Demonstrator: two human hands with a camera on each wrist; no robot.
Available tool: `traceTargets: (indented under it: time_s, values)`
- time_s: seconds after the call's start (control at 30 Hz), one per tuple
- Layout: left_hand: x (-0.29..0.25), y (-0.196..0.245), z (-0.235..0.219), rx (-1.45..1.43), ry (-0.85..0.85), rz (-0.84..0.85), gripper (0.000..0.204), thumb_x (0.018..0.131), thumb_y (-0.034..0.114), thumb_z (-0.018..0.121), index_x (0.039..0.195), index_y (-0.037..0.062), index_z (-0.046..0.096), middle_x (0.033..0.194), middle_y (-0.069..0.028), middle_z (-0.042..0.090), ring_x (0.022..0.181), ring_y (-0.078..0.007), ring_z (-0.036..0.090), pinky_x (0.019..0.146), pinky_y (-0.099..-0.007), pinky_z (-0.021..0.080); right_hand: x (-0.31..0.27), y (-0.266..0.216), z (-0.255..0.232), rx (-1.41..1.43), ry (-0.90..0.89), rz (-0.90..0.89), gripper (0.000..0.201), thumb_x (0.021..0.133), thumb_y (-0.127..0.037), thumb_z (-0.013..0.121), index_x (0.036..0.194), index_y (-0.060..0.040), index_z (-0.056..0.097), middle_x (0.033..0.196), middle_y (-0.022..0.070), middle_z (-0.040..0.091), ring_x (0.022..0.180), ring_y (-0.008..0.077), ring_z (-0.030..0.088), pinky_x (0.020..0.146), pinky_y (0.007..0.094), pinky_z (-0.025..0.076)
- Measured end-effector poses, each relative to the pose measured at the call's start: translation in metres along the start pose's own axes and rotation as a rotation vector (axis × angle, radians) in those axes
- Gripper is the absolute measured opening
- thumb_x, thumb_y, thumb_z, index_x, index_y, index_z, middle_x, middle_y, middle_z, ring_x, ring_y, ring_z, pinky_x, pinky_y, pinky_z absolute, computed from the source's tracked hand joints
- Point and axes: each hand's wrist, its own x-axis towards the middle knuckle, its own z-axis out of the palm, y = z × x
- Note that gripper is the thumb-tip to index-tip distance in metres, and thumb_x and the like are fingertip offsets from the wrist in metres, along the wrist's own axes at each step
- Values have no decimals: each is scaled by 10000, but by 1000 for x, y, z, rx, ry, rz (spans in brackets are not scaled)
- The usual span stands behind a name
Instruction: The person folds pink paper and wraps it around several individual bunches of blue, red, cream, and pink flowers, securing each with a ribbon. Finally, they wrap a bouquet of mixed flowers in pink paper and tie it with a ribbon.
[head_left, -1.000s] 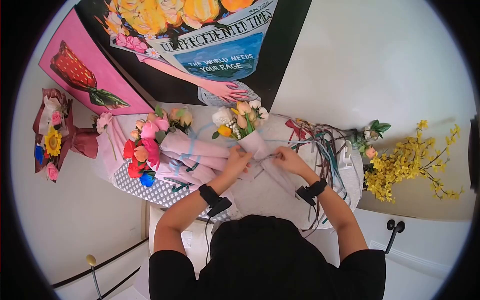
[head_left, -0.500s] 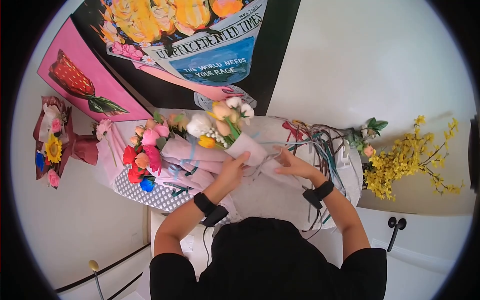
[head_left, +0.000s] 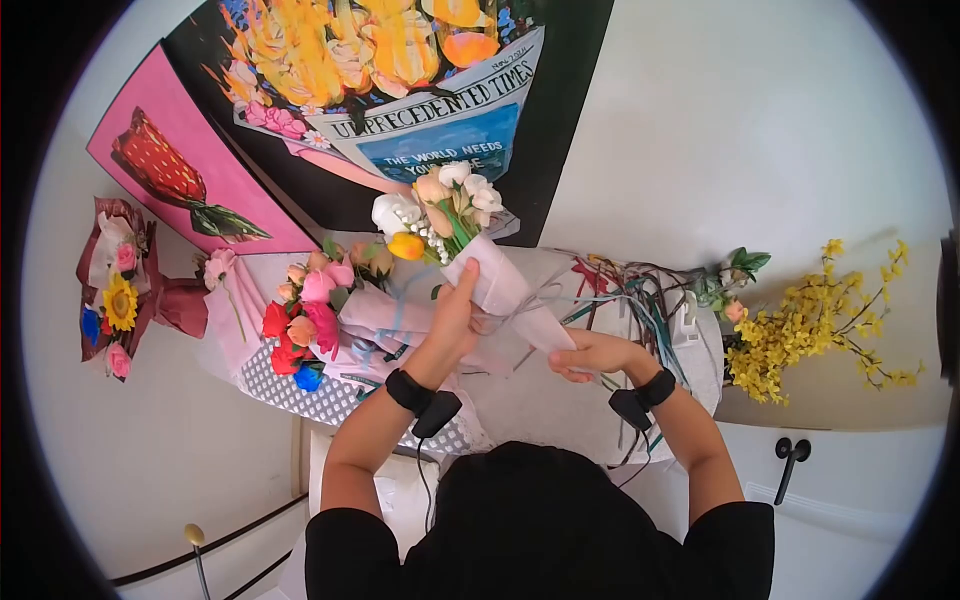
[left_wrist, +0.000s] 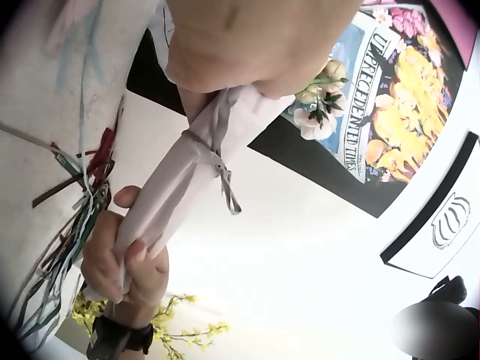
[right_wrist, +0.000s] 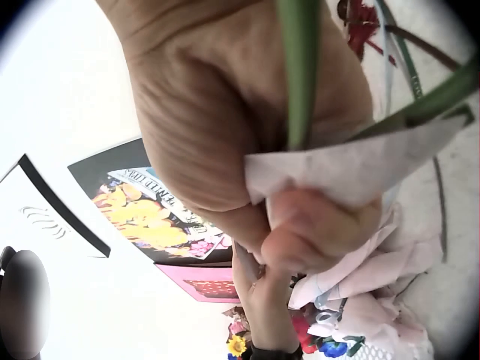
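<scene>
A bouquet of white, peach and yellow flowers (head_left: 440,215) in pale pink wrap (head_left: 505,285) is held up over the table, tilted, its blooms toward the upper left. The left hand (head_left: 452,322) grips the wrap just below the blooms. Around the lower end the right hand (head_left: 598,355) curls its fingers. A thin grey ribbon (left_wrist: 214,154) is tied round the wrap between the hands, its loops hanging loose in the left wrist view. Green stems (right_wrist: 300,75) stick out of the wrap's end beside the right hand (right_wrist: 247,112) in the right wrist view.
Several pink-wrapped bouquets (head_left: 315,300) lie at the table's left. Loose ribbons (head_left: 640,300) spread over the right side, near yellow blossom branches (head_left: 800,340). Painted canvases (head_left: 190,170) stand behind the table, and a dark red bouquet (head_left: 125,285) is at the far left.
The bouquet has risen from the table and shifted left. The right hand has left the ribbon at the middle and moved down to grip the wrap's lower end.
</scene>
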Motion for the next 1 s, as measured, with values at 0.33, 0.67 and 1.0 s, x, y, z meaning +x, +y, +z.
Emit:
traceTargets:
  time_s: [0.33,0.67,1.0]
  values:
    - [-28,53,6,113,-322,11,472,859,344,577,1187,25,460,1110,-93,566,991,-184,571,805,-332,479,-9,21,5,213,-18,64,338,924,-253,467,1164,-18,419,613,1,435,444,60,394,402,203,311]
    - [-70,67,16,162,-315,176,422,840,180,623,1198,27,460,1144,-80,547,1033,-198,554,882,-357,459,-7,9,11,-2,-189,51,315,917,-226,467,1157,-22,459,605,9,466,386,53,370,347,201,296]
    - [-99,87,14,244,138,481,728,824,336,622,1345,31,216,1281,-124,409,1153,-225,444,925,-395,396,51,10,37,-287,93,-301,440,889,-155,466,1303,-63,348,645,55,479,505,113,490,445,262,397]
